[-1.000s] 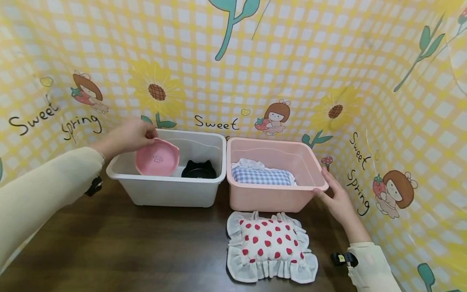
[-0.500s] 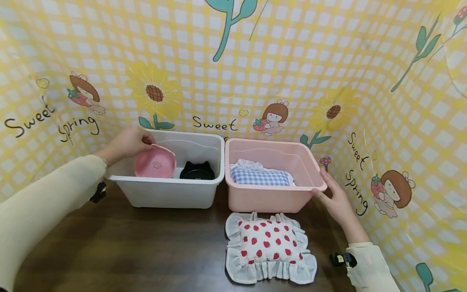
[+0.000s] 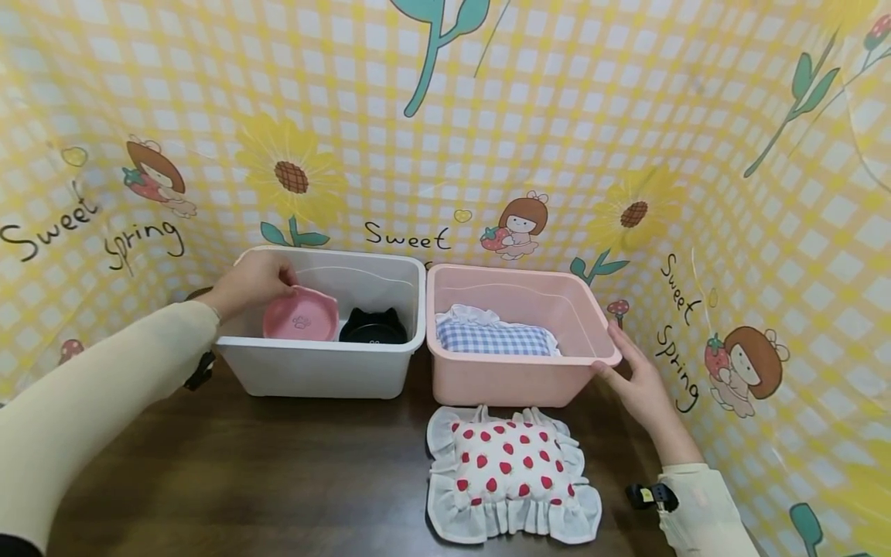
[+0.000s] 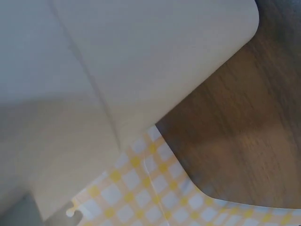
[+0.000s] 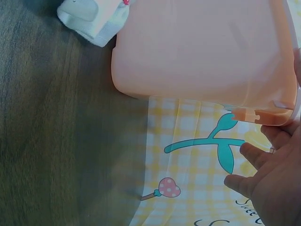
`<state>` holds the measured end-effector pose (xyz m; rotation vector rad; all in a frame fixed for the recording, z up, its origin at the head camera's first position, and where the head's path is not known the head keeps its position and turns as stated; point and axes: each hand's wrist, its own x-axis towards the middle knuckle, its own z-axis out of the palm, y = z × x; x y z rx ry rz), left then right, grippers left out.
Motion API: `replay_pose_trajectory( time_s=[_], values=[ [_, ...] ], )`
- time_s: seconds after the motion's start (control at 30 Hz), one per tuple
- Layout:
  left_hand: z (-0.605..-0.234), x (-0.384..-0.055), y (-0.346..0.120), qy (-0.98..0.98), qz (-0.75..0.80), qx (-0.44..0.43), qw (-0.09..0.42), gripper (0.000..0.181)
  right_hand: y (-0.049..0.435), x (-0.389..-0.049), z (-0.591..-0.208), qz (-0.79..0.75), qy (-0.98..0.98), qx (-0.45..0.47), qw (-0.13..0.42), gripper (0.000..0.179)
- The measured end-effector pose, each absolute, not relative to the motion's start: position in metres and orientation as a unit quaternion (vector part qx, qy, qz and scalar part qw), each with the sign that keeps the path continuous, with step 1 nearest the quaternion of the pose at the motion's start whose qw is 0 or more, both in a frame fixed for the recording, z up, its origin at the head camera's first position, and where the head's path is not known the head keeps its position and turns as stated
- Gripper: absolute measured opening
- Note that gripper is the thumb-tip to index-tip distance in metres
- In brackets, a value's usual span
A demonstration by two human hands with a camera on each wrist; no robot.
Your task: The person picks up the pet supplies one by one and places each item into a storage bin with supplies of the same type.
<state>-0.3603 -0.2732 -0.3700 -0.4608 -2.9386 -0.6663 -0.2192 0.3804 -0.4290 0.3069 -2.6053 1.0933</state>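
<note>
In the head view my left hand (image 3: 261,278) reaches over the left end of the white bin (image 3: 320,368). It pinches the upper edge of a pink cat-eared bowl (image 3: 301,316) with a paw print, which tilts inside the bin. A black cat-eared bowl (image 3: 374,328) sits to its right. My right hand (image 3: 636,379) rests at the right front corner of the pink bin (image 3: 501,379), thumb at the rim. In the right wrist view its fingers (image 5: 256,155) spread out below the rim. The left wrist view shows mostly the white bin's outer wall (image 4: 117,61); the hand is hidden there.
A blue checked cushion (image 3: 494,337) with a white frill lies inside the pink bin. On the dark wooden table (image 3: 264,472), a strawberry-print cushion (image 3: 511,464) lies before that bin. A yellow checked cloth (image 3: 390,170) stands behind and beside everything.
My left hand has lowered the pink bowl deeper into the white bin, slightly nearer the black bowl. My right hand has kept its place at the pink bin's corner.
</note>
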Motion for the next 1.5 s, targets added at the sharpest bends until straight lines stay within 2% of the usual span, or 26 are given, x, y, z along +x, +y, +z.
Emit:
replay_pose_trajectory(
  time_s=[0.67,0.97,1.3,1.5],
  values=[
    [-0.382,-0.372,-0.266,-0.963,-0.205,-0.174,0.004,0.003,0.386,-0.216,-0.427,0.384,-0.906,0.093,0.153,0.076],
    [-0.382,-0.376,-0.268,-0.962,-0.202,-0.181,0.026,0.011,0.385,-0.217,-0.430,0.383,-0.908,0.091,0.145,0.077],
    [-0.362,-0.343,-0.255,-0.950,-0.258,-0.178,0.006,0.023,0.385,-0.222,-0.429,0.378,-0.908,0.104,0.148,0.077],
    [-0.346,-0.319,-0.240,-0.937,-0.302,-0.173,0.012,0.033,0.384,-0.222,-0.430,0.380,-0.907,0.103,0.151,0.077]
  ],
)
